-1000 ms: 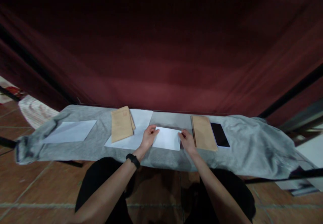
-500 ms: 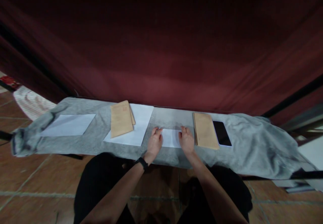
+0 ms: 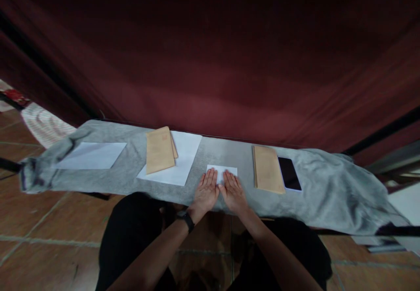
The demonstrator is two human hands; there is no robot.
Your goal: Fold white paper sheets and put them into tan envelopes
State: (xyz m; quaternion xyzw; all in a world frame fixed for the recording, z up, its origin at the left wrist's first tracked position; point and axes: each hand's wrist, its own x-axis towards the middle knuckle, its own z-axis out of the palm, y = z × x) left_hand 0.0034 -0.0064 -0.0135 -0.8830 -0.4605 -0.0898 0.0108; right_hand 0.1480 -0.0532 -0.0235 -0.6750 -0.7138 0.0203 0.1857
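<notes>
A small folded sheet of white paper (image 3: 222, 169) lies on the grey cloth in front of me, its lower part covered by my hands. My left hand (image 3: 206, 191) rests flat on its left side, fingers stretched forward and a black band on the wrist. Flat on the right side lies my right hand (image 3: 233, 192), fingers extended and its thumb close to the left one. To the right is a stack of brown envelopes (image 3: 268, 168). On the left, more brown envelopes (image 3: 160, 150) lie over white paper sheets (image 3: 187, 151).
A phone (image 3: 289, 173) with a dark screen lies beside the right envelope stack. Another white sheet (image 3: 92, 156) is at the far left of the grey cloth (image 3: 337, 186). A dark red curtain-like surface (image 3: 210, 72) rises behind the bench. My knees are below its front edge.
My hands have gone from holding the paper's two side edges to lying flat on it, closer together. The visible paper looks smaller. The view has shifted slightly.
</notes>
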